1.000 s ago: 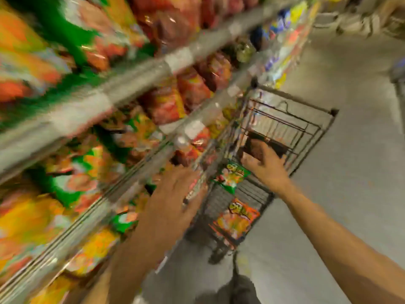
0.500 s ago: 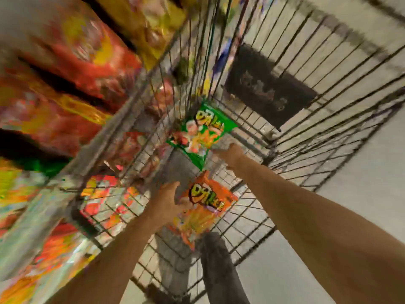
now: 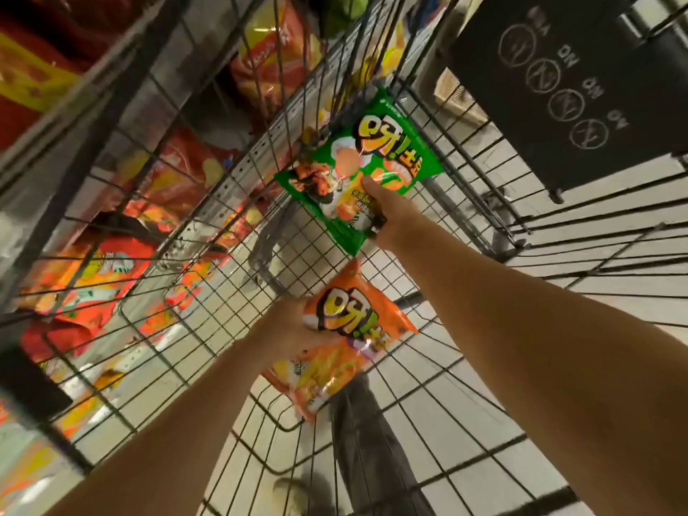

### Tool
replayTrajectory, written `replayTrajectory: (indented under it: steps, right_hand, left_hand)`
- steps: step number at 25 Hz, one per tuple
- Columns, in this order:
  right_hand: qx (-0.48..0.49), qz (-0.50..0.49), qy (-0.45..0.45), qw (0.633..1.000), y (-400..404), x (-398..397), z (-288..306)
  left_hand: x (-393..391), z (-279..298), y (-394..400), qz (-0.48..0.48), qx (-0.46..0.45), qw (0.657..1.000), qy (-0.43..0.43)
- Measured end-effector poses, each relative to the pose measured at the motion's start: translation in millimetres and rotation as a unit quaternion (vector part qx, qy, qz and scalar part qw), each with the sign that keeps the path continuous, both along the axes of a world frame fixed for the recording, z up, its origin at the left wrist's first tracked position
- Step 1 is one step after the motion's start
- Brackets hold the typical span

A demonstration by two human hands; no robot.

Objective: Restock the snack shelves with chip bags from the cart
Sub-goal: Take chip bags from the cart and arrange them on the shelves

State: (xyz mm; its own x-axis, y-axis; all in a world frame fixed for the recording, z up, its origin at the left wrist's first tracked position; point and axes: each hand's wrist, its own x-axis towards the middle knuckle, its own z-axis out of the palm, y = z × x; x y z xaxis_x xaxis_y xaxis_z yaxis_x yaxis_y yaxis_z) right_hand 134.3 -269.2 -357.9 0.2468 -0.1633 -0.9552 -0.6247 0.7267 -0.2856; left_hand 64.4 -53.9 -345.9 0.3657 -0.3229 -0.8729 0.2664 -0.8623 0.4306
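Observation:
Both my arms reach down into the black wire cart (image 3: 208, 277). My right hand (image 3: 391, 214) grips a green chip bag (image 3: 357, 169) at its lower edge, thumb on the front, near the cart's far end. My left hand (image 3: 294, 329) grips an orange chip bag (image 3: 346, 344) by its left side, closer to me. Both bags are inside the basket; whether they rest on the wire floor or are raised off it I cannot tell.
The snack shelves (image 3: 156, 173) packed with red, orange and yellow bags run along the left, seen through the cart's side wires. A black sign panel (image 3: 566, 87) hangs on the cart's far end. My leg and shoe (image 3: 372, 452) show under the basket on the pale floor.
The view has swung from the shelf down into the cart. My hands went from near the shelf edge and cart rim onto the two bags, and now hold them.

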Motion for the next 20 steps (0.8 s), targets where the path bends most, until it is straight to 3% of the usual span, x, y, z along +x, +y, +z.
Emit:
replayTrajectory:
  steps: [6, 13, 15, 20]
  right_hand:
    - [0.117, 0.010, -0.048, 0.992, -18.5, -12.6, 66.7]
    - [0.063, 0.100, -0.166, 0.979, -15.4, -52.1, 207.9]
    - [0.031, 0.107, -0.207, 0.972, -12.4, -82.8, 253.5]
    - [-0.032, 0.158, -0.326, 0.932, 17.5, -177.4, 365.8]
  left_hand:
    - [10.9, 53.4, 4.0, 0.131, -0.018, 0.990, -0.042]
    - [-18.3, 143.3, 7.2, 0.269, -0.058, 0.951, -0.137]
    - [-40.0, 178.9, 19.9, 0.299, -0.107, 0.933, -0.170]
    - [-121.3, 304.9, 73.1, 0.321, -0.181, 0.846, -0.385]
